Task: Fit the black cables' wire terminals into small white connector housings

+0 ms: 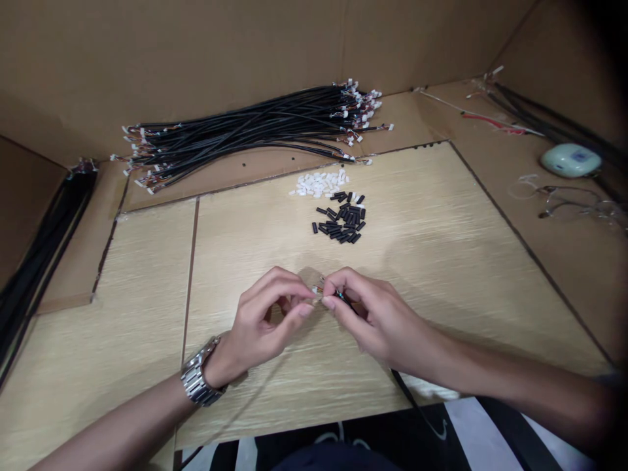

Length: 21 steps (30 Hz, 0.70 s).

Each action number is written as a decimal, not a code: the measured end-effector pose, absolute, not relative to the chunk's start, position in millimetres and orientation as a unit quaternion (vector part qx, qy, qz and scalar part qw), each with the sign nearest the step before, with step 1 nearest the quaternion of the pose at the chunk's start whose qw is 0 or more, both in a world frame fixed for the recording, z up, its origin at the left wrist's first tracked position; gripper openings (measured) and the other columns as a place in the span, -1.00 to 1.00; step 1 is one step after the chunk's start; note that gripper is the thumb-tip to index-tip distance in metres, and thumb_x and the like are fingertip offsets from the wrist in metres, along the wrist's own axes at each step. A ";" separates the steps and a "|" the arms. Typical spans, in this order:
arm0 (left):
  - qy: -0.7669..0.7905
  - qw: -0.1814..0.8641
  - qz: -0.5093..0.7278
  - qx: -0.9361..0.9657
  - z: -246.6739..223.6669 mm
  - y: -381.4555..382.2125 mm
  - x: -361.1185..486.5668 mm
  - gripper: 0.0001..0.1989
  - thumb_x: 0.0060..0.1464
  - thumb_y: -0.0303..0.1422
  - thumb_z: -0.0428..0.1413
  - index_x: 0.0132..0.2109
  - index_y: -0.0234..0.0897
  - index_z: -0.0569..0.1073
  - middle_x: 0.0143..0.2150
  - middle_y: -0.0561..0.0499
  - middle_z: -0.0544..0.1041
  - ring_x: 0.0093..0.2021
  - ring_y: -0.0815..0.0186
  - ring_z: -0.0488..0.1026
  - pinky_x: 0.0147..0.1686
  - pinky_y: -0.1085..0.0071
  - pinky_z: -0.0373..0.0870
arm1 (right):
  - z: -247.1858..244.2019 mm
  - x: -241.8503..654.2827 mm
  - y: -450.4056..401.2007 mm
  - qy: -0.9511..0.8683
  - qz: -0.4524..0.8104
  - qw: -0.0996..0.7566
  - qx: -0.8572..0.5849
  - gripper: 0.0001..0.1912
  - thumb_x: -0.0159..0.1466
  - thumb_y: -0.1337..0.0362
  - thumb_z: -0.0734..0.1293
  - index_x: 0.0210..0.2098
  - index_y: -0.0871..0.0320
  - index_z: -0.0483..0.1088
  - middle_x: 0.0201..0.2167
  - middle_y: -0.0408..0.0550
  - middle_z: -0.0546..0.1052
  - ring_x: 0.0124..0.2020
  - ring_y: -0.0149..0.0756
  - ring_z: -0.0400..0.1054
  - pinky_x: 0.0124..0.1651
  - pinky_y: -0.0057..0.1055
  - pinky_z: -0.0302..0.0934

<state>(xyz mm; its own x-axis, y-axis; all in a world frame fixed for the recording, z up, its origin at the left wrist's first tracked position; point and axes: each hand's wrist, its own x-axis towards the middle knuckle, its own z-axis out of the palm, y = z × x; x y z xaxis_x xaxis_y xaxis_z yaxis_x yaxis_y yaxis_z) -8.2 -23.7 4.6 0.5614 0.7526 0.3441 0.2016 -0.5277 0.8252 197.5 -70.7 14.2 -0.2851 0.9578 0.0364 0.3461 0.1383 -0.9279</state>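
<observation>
Our two hands meet low over the middle of the table (pixel 432 261), the left hand (pixel 275 314) with thumb and forefinger bent into a narrow pinch, the right hand (pixel 367 314) closed around the end of a black cable (pixel 406 390). At the left fingertips we see a small white plug (pixel 314 288), though we cannot tell whether they grip it or only brush it. To work these ends well, we would judge it best to keep the right pinch firm close behind the thin coloured wires (pixel 320 290), handle one wire at a time with light left fingertips, and avoid tugging, since such fine strands could bend or pull loose. The plug and wires lie in the slim space between our hands, level with both sets of fingertips; the cable runs back under the right palm and comes out below it, hanging past the table's near edge. Just beyond our fingers is a loose heap of short black tubes (pixel 352 216), and right behind that a scatter of little white pieces (pixel 318 184). Farthest off, along the cardboard wall (pixel 245 52), lies a thick pile of black cables (pixel 255 131) with white plugs at their ends.
</observation>
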 end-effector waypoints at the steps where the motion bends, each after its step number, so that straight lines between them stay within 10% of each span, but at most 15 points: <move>1: 0.321 0.411 0.342 0.782 4.3 -23.5 -8.3 -0.92 0.23 -0.45 0.14 -0.13 -0.32 0.49 -0.30 -0.01 0.47 -0.40 0.42 0.42 -0.47 0.54 0.37 | 14.6 197.6 -71.3 -0.677 0.433 0.347 -0.485 -0.98 0.41 0.31 0.21 -0.18 0.08 0.27 -0.52 -0.29 0.27 -0.59 -0.50 0.05 -0.43 -0.48 0.05; 11: 0.304 0.702 0.196 0.614 10.8 -16.0 -7.9 -0.77 0.32 -0.32 0.05 -0.26 -0.37 0.47 -0.48 0.08 0.42 -0.58 0.51 0.37 -0.59 0.63 0.39 | 14.0 198.4 -73.2 -0.704 0.414 0.356 -0.454 -0.95 0.40 0.38 0.21 -0.17 0.11 0.27 -0.31 -0.17 0.42 -0.31 -0.43 0.32 -0.25 -0.47 0.17; 21: 0.329 0.744 0.138 0.565 18.6 -8.6 -9.3 -0.74 0.27 -0.30 0.13 -0.32 -0.38 0.57 -0.50 0.03 0.47 -0.52 0.51 0.37 -0.50 0.66 0.34 | 15.3 200.0 -75.1 -0.730 0.379 0.359 -0.441 -0.96 0.40 0.36 0.21 -0.17 0.11 0.27 -0.30 -0.13 0.44 -0.35 -0.41 0.33 -0.31 -0.44 0.17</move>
